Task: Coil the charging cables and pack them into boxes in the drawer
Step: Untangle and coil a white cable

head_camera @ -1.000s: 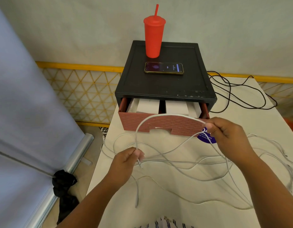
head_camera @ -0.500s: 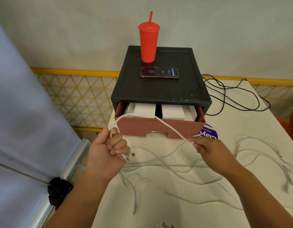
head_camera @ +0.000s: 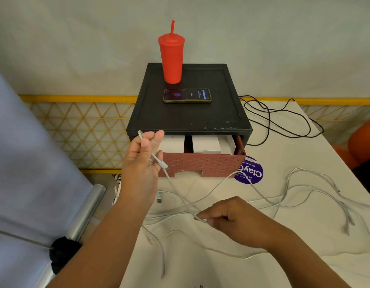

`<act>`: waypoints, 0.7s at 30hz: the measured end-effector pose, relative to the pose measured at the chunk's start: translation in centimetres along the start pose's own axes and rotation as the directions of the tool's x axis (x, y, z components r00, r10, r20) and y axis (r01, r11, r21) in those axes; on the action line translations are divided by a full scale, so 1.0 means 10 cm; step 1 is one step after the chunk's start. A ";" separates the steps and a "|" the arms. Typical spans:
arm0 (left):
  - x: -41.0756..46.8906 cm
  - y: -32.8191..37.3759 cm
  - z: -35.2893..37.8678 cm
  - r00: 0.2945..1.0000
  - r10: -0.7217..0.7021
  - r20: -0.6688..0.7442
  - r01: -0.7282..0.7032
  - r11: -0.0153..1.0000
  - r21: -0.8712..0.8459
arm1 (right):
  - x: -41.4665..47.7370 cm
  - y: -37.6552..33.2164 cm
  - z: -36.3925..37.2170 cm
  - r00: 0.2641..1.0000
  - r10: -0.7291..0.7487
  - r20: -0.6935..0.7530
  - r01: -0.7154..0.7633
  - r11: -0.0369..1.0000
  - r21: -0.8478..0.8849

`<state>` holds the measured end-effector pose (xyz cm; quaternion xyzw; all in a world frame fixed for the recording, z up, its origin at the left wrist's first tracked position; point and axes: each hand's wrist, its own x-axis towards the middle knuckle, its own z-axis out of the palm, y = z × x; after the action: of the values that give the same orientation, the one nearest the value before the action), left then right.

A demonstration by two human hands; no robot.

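**Winding the first loop.** Your left hand [head_camera: 141, 163] is raised in front of the open drawer [head_camera: 202, 163]. The white cable [head_camera: 175, 189] is draped over its fingertips and runs down the palm, with the plug [head_camera: 163, 164] hanging just below the fingers. The grip here is a loose curl round the cable. Your right hand [head_camera: 234, 219], low over the desk [head_camera: 221, 267], pinches the same cable further along.

- Use the left hand as the form and feed with the right.
- Lay each turn beside the last, small enough for the boxes [head_camera: 207, 144] in the drawer.
- Let the cable slide through the right pinch so twist runs out toward the free end.
- Lift the strand off the other cables [head_camera: 346, 215] on the desk, which it crosses and could snag.
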<state>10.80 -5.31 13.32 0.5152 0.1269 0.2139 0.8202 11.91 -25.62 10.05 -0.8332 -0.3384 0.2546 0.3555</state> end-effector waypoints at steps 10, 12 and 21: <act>-0.02 -0.35 -0.22 0.791 0.240 0.563 -0.612 0.284 0.738 | -0.12 -0.17 -0.32 0.998 0.059 -0.004 -0.059 0.998 0.007; -0.05 -0.38 -0.27 0.789 0.055 0.611 -0.611 0.162 0.775 | -0.18 -0.19 -0.53 0.993 0.098 -0.070 -0.100 0.994 -0.031; 0.00 -0.27 -0.33 0.845 -0.174 0.506 -0.372 0.489 0.789 | -0.58 0.26 -1.42 0.859 0.194 -0.474 -0.279 0.953 -0.114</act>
<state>9.96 -3.71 9.40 0.8993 -0.0429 0.0208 0.4348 18.67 -37.28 17.88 -0.9333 -0.1614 0.0618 0.3146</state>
